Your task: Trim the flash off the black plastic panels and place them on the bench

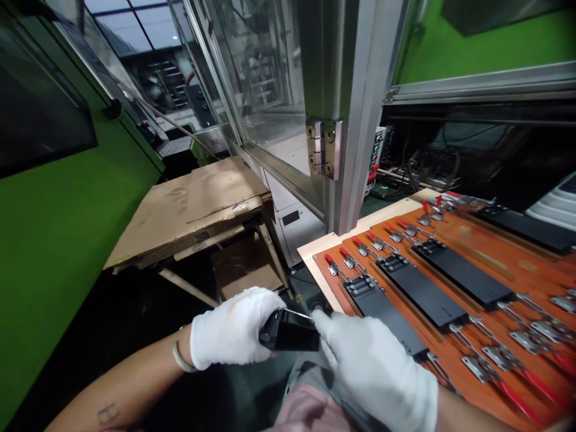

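Observation:
My left hand (236, 327), in a white glove, grips a glossy black box-like part (294, 335) by its left end, in front of my body. My right hand (371, 360), also gloved in white, is closed at the part's right end, fingertips by its upper edge. A thin bright line runs along that edge towards the right fingers; whether it is a blade or the part's rim, I cannot tell. Whatever the right fingers pinch is mostly hidden. To the right, an orange fixture board (472, 246) carries several dark flat panels (420, 294) held by toggle clamps (483, 363) with red handles.
A cardboard-topped table (198, 207) stands ahead to the left, beside a green machine (54, 252). An aluminium-framed clear door (265, 78) with a hinge rises in the middle. Another green machine panel (486, 42) and loose cables (418, 171) lie behind the board.

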`<state>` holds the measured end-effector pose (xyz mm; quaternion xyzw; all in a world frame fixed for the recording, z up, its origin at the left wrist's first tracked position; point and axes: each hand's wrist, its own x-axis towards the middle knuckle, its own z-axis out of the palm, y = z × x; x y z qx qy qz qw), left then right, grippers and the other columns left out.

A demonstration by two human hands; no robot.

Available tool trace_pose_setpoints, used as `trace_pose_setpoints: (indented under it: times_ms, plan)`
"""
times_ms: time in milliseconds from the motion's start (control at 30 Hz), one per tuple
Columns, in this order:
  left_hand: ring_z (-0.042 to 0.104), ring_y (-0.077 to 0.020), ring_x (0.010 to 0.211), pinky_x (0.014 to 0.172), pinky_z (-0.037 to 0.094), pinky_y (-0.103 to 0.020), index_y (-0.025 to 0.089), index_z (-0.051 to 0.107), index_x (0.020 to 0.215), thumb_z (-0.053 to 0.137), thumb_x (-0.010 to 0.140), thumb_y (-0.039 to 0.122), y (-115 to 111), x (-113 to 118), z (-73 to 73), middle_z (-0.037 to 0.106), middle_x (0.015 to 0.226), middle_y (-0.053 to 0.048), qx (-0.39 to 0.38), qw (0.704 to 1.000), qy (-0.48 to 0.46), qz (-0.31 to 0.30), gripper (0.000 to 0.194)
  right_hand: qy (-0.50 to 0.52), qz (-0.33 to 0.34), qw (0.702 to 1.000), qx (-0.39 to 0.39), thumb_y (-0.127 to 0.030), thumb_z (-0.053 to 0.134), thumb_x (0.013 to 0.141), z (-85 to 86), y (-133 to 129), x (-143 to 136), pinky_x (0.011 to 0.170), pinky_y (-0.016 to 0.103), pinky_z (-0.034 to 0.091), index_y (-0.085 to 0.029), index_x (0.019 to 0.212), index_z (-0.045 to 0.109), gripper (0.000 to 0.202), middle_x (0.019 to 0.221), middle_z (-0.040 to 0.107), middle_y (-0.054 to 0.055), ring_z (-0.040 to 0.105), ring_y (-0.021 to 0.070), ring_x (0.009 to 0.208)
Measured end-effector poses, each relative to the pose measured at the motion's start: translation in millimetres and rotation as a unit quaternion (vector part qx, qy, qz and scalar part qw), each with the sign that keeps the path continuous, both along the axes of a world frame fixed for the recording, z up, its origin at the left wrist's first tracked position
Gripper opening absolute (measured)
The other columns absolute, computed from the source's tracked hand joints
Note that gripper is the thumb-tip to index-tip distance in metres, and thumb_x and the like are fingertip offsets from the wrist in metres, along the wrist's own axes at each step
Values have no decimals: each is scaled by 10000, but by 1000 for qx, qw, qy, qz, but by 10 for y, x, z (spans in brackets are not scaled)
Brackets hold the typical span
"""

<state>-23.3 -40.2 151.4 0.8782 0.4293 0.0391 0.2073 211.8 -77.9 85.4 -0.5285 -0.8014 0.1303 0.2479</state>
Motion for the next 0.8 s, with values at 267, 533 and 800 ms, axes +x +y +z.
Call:
trace_pose_setpoints:
  times_ms: [267,533,800]
  plan:
    - [595,-253,975,895,475,-387,202,464,1297,749,571,264,-10,-118,-64,623,1117,-81,-8,1000,17,9,782,-16,48,997,-60,-278,408,954,197,-11,-70,438,206,329,-234,747,657,327,588,644,11,542,119,465]
    - [591,-251,1005,917,483,-388,209,346,1405,724,612,276,-16,-132,-113,607,1146,-92,-11,999,31,-12,881,-99,22,983,-153,-300,463,926,200,97,-97,517,242,337,-201,848,669,242,658,645,68,595,168,575]
    - [606,-254,983,908,492,-391,178,307,1403,700,629,270,-9,-180,-150,625,1132,-99,53,996,55,-35,873,-59,54,969,-233,-267,396,928,367,89,-77,521,243,279,-219,806,658,293,672,628,18,506,124,556]
